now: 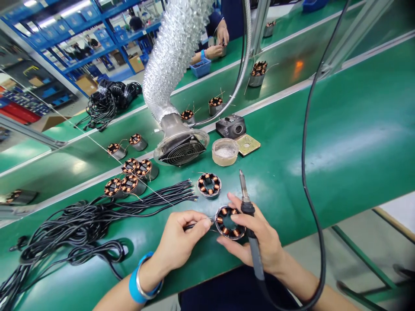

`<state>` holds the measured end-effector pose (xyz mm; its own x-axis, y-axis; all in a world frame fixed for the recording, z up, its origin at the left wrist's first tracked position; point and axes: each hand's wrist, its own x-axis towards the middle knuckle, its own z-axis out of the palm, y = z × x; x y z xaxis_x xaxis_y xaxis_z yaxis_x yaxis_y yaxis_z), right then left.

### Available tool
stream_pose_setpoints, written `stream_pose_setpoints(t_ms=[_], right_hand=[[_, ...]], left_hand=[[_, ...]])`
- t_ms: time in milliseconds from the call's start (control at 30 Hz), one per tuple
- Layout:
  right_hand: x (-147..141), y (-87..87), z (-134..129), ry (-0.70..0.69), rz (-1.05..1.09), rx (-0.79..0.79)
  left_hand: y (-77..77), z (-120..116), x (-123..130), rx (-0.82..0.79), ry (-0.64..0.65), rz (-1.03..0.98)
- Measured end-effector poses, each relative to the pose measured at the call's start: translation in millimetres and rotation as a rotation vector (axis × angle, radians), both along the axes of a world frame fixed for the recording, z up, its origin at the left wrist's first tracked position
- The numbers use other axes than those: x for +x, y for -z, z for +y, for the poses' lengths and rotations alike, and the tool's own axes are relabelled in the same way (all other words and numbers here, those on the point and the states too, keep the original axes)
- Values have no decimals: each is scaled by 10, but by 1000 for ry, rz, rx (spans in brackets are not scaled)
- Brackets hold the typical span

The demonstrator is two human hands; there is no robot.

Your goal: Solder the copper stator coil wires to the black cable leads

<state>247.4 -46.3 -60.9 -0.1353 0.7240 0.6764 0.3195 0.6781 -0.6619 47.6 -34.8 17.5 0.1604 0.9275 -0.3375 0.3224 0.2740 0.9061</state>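
My left hand [183, 235], with a blue band at the wrist, pinches a dark cable end beside the left edge of a copper-wound ring [223, 231]. Around that ring the fingers of my right hand [262, 242] are curled, and the same hand carries a soldering iron [254, 255], its tip pointing up and away from me. Just beyond the held ring, a second copper-wound ring [209, 185] rests on the green bench. Black cables [162, 196] lie to its left, their stripped ends close to it.
A fume extractor [181, 151] hangs over the bench beside a round pot [225, 152] and a small dark device [231, 126]. Several wound cores [132, 183] stand at left. The iron's black cord [304, 172] loops at right. Beyond the divider, another person's hands [215, 51] work near a blue bin [201, 68].
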Motion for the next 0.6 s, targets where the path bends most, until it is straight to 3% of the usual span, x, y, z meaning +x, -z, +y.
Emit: stream_pose_setpoints(t_ms=[233,433,600], right_hand=[[53,-219,66,-69,36,-50],[-76,-486,370,-197,-83,-8],[-163,-526,469,-242,-34,25]], left_hand=[[35,43,-140,-93,-18,-57],[31,54,-154,-93,-14,-29],[-9,83,-158,-153,60,-58]])
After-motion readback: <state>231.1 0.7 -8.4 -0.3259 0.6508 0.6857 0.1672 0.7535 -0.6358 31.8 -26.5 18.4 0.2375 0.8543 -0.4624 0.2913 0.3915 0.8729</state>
